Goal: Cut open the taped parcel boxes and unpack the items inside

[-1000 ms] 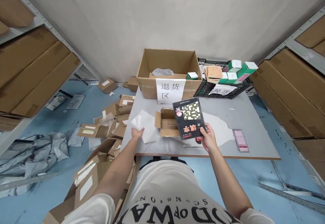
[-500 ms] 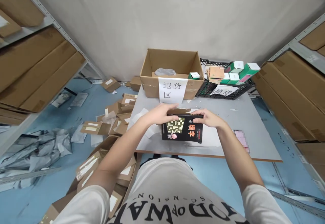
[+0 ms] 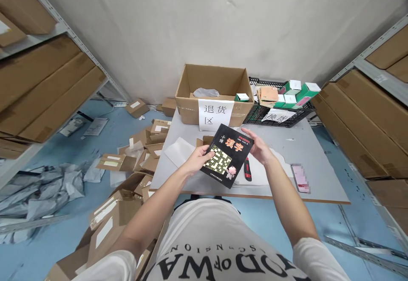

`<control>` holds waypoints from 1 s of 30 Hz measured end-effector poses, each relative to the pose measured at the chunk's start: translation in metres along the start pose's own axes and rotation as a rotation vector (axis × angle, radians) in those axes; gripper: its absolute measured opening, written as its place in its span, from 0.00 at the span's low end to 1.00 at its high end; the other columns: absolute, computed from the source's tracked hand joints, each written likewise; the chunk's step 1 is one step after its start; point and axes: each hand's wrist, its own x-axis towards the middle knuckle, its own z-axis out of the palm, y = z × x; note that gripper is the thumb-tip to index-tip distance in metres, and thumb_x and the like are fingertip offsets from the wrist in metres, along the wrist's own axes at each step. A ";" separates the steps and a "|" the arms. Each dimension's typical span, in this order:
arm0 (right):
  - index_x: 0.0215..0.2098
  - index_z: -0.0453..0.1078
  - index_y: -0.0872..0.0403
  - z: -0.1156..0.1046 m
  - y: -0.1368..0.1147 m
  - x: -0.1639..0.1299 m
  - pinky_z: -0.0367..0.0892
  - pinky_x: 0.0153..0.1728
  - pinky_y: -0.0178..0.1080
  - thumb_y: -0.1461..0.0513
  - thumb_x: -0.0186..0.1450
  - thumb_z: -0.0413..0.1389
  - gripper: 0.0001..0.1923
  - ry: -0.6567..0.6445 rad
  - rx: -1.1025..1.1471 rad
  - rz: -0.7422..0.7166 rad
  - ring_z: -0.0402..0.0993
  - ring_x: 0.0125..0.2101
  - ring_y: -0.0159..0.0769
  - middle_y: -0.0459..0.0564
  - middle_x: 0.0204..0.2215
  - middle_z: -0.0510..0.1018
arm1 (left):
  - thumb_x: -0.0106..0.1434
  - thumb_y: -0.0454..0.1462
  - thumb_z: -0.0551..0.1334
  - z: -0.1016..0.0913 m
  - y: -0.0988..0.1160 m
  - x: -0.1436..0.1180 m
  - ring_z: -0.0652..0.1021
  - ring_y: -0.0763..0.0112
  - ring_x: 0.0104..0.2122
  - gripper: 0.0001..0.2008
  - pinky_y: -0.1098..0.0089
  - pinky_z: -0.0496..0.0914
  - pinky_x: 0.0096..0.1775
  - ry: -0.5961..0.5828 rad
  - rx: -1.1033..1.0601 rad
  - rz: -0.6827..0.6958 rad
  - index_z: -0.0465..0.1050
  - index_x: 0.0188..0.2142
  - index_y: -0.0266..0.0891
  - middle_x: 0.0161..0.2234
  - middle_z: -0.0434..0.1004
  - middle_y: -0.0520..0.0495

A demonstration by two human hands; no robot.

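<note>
Gripping glossy black paperback book | left hand clasps lower edge | right hand pinches upper corner

Plain off-white wall behind the grey tabletop, marked in places. Blue floor left of the tabletop, strewn with flattened cartons and grey plastic bags. Metal shelving either side of the tabletop: left shelves and right shelves, both stacked with brown cardboard. Even, diffuse light.
</note>
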 end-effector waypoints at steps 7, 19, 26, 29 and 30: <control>0.45 0.71 0.48 0.036 0.059 -0.034 0.72 0.35 0.39 0.49 0.48 0.67 0.28 0.067 0.130 0.087 0.77 0.35 0.38 0.48 0.40 0.80 | 0.52 0.43 0.70 0.011 -0.026 -0.002 0.79 0.66 0.31 0.18 0.66 0.71 0.36 0.236 -0.166 0.053 0.74 0.39 0.36 0.34 0.81 0.45; 0.42 0.72 0.52 0.037 0.070 -0.037 0.70 0.28 0.36 0.52 0.51 0.66 0.23 0.145 0.096 0.054 0.76 0.28 0.36 0.48 0.31 0.81 | 0.53 0.44 0.69 0.013 -0.036 -0.011 0.79 0.60 0.40 0.23 0.61 0.71 0.44 0.217 -0.197 0.033 0.72 0.47 0.37 0.40 0.80 0.42; 0.43 0.72 0.51 0.040 0.065 -0.043 0.72 0.33 0.38 0.53 0.53 0.65 0.21 0.179 0.023 -0.013 0.76 0.29 0.35 0.47 0.32 0.80 | 0.54 0.44 0.69 0.017 -0.046 -0.018 0.62 0.57 0.61 0.36 0.60 0.57 0.59 0.269 0.000 0.155 0.59 0.60 0.43 0.63 0.56 0.40; 0.47 0.71 0.50 0.051 0.059 -0.049 0.72 0.34 0.38 0.53 0.56 0.63 0.22 0.167 -0.084 -0.057 0.76 0.32 0.35 0.48 0.36 0.80 | 0.54 0.48 0.67 0.028 -0.050 -0.020 0.49 0.60 0.66 0.40 0.61 0.45 0.63 0.298 0.130 0.235 0.54 0.63 0.46 0.67 0.44 0.45; 0.49 0.70 0.49 0.056 0.057 -0.052 0.72 0.36 0.39 0.53 0.58 0.62 0.22 0.151 -0.119 -0.072 0.76 0.34 0.36 0.48 0.38 0.80 | 0.54 0.51 0.66 0.031 -0.052 -0.020 0.46 0.60 0.66 0.39 0.61 0.43 0.64 0.275 0.154 0.263 0.56 0.62 0.47 0.67 0.44 0.46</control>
